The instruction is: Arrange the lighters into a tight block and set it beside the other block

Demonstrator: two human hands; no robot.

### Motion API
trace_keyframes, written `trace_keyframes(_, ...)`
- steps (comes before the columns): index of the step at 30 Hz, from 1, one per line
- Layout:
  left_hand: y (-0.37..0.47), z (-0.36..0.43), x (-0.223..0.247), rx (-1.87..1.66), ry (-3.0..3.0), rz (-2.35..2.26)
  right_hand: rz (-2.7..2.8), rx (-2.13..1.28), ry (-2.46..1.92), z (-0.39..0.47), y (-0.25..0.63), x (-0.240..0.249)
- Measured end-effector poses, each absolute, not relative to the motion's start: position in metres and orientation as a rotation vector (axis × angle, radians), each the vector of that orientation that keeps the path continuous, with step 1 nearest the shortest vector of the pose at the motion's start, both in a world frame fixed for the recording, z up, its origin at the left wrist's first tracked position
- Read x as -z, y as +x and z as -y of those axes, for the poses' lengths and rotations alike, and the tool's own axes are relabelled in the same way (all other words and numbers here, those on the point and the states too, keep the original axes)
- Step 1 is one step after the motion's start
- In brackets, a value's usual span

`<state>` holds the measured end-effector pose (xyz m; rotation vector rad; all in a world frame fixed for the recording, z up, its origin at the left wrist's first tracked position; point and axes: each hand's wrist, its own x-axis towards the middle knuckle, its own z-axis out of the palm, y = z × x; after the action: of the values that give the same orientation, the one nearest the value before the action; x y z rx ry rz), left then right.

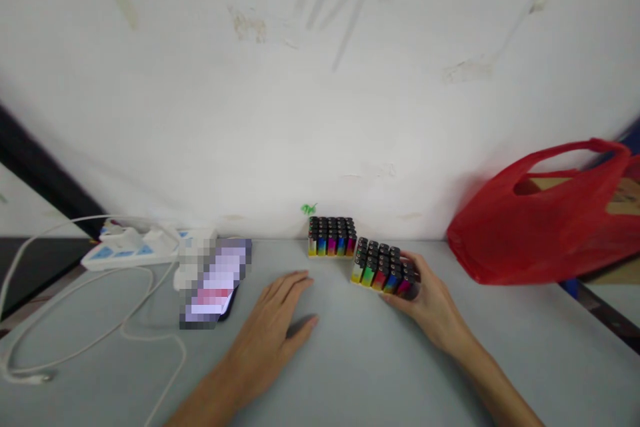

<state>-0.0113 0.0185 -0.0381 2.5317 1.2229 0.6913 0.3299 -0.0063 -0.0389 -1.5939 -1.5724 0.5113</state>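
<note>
Fingers [400, 293] of our right hand [430, 303] curl around the near block of lighters [384, 272], just right of centre frame, gripping its right end. Its long axis slants down to the right. Our left hand [273, 327] lies flat and open on the grey table [350, 360], holding nothing, left of that block. A second block of lighters [332, 236] stands just beyond, against the wall.
</note>
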Motion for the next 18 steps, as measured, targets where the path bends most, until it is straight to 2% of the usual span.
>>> trace_keyframes(18, 0.03, -0.056, 0.02, -0.553, 2.756, -1.529, 1.59, -0.499, -1.592, 0.007, 0.33, 0.039)
